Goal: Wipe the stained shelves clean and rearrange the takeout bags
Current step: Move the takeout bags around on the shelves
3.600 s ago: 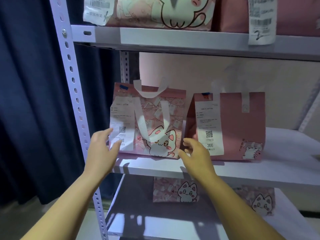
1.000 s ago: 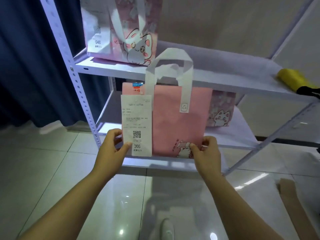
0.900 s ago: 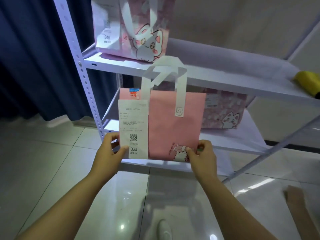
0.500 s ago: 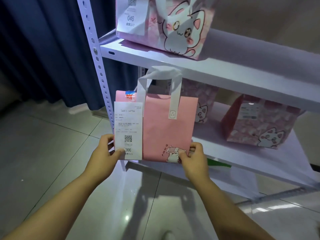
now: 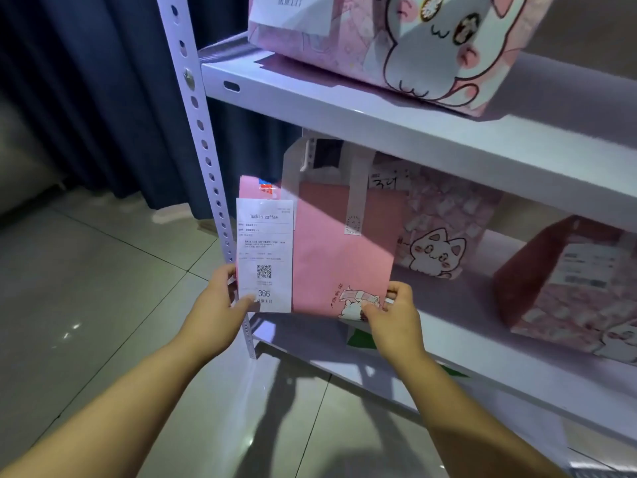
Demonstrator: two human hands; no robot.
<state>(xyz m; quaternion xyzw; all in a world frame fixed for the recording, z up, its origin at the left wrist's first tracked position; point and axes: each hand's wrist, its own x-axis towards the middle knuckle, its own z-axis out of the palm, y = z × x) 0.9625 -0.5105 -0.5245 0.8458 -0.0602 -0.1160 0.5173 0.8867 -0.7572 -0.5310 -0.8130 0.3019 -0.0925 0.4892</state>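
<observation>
The pink takeout bag (image 5: 337,270) is held upright at the front left corner of the lower shelf (image 5: 482,339), between both hands. The left hand (image 5: 220,305) pinches its bottom left corner over the receipt (image 5: 264,253); the right hand (image 5: 393,315) pinches the bottom right corner. Two cat-print bags (image 5: 437,229) sit behind on that shelf, another on the upper shelf (image 5: 344,108).

White metal rack, perforated upright (image 5: 206,160) at the left front corner. Upper shelf (image 5: 344,108): one cat-print bag (image 5: 413,39) stands at its left end, close to the front edge. Lower shelf (image 5: 465,326): a second cat-print bag (image 5: 444,229) stands upright mid-shelf; a third bag (image 5: 568,288) sits well apart to its right, tilted. Rack stands on a glossy tiled floor (image 5: 86,288).
</observation>
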